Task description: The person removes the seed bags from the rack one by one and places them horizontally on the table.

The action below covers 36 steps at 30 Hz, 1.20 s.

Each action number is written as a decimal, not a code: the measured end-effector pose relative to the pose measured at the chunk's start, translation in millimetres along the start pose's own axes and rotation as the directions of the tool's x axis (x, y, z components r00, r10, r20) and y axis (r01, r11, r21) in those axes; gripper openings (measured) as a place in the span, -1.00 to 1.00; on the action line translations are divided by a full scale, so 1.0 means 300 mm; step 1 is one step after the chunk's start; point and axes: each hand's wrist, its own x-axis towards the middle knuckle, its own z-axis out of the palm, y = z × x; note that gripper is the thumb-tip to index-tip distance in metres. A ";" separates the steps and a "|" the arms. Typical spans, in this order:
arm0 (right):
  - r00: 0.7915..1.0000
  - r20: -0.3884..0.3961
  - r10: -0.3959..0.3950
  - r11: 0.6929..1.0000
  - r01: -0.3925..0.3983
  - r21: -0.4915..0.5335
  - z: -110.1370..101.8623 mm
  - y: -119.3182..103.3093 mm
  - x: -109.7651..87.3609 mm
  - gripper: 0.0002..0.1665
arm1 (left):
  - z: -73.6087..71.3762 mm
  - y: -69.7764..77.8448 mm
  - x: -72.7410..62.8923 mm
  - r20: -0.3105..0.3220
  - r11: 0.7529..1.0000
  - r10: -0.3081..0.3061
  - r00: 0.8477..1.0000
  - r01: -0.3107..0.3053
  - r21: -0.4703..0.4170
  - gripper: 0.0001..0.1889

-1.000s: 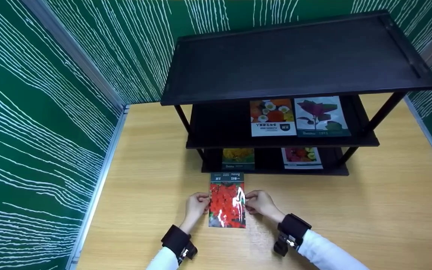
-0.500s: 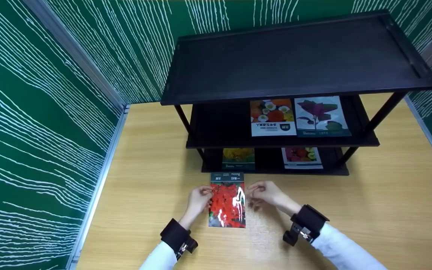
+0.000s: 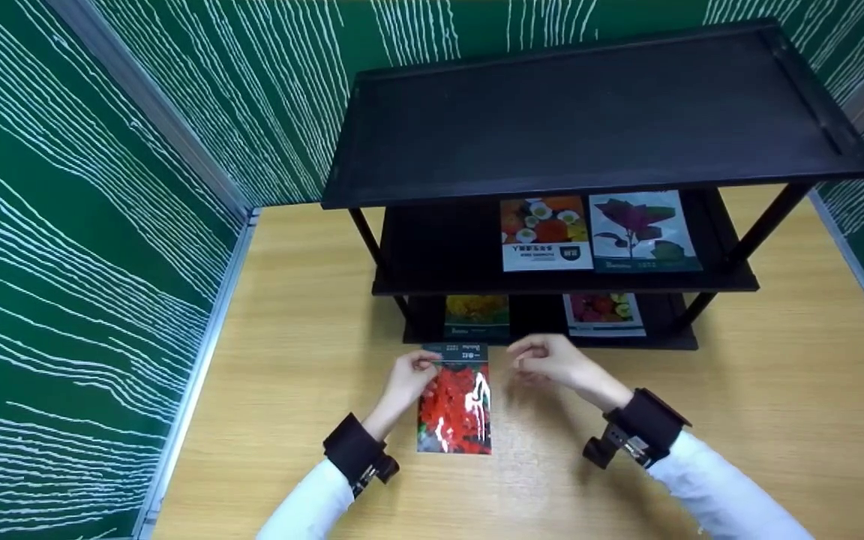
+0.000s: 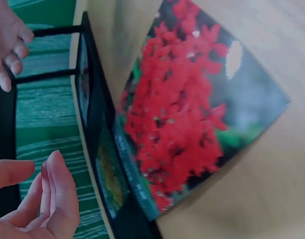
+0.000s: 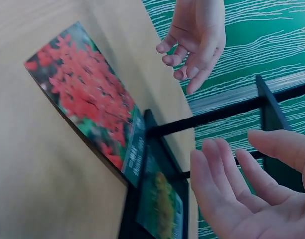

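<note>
A seed packet [image 3: 456, 420] with red flowers and a dark green band lies on the table against the front of the black shelf. My left hand [image 3: 411, 379] hovers above its upper left edge in the head view, fingers loosely bent. Those fingers [image 4: 60, 186] show a gap to the thumb and hold nothing in the left wrist view. To the packet's right, my right hand [image 3: 556, 364] is raised before the lowest shelf level. Its fingers [image 5: 225, 169] are relaxed, with nothing between them, and the whole packet [image 5: 87, 89] shows beyond in the right wrist view.
The black shelf [image 3: 589, 120] has three levels. On the middle one lie an orange-flower packet [image 3: 546, 234] and a purple-leaf packet [image 3: 643, 231]. A yellow-flower packet [image 3: 477, 315] and a mixed-flower packet [image 3: 604, 313] lie at the bottom. Green walls [image 3: 87, 270] stand around the table.
Both hands have let go of the red-flower packet's sides. The left has moved up over its upper left edge, the right up and to the right. The packet stays in place.
</note>
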 end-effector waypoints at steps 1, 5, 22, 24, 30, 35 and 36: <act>1.000 0.002 -0.001 1.000 0.001 -0.001 -0.008 -0.007 -0.001 -0.57 | -0.001 0.021 -0.005 0.008 1.000 0.008 1.000 -0.008 -0.004 -0.74; 1.000 0.005 0.009 1.000 -0.009 -0.007 -0.044 -0.041 -0.009 -0.55 | -0.001 0.110 -0.035 0.036 0.997 0.076 0.996 -0.075 -0.014 -0.75; 1.000 -0.011 0.010 0.994 -0.012 -0.105 -0.168 -0.188 -0.042 -0.53 | 0.012 0.202 0.033 0.103 0.974 0.188 0.977 -0.199 0.107 -0.80; 1.000 -0.019 0.016 0.995 -0.018 -0.103 -0.183 -0.206 -0.044 -0.54 | 0.013 0.220 0.038 0.109 0.967 0.198 0.974 -0.212 0.138 -0.80; 0.998 -0.052 0.020 0.991 -0.026 -0.134 -0.231 -0.257 -0.057 -0.55 | 0.015 0.298 0.055 0.143 0.954 0.213 0.966 -0.237 0.181 -0.78; 0.996 -0.090 0.024 0.978 -0.042 -0.206 -0.268 -0.296 -0.055 -0.55 | 0.017 0.365 0.076 0.157 0.961 0.221 0.963 -0.242 0.131 -0.77; 0.995 -0.094 0.021 0.974 -0.041 -0.223 -0.275 -0.302 -0.055 -0.55 | 0.019 0.377 0.081 0.159 0.963 0.223 0.962 -0.242 0.119 -0.77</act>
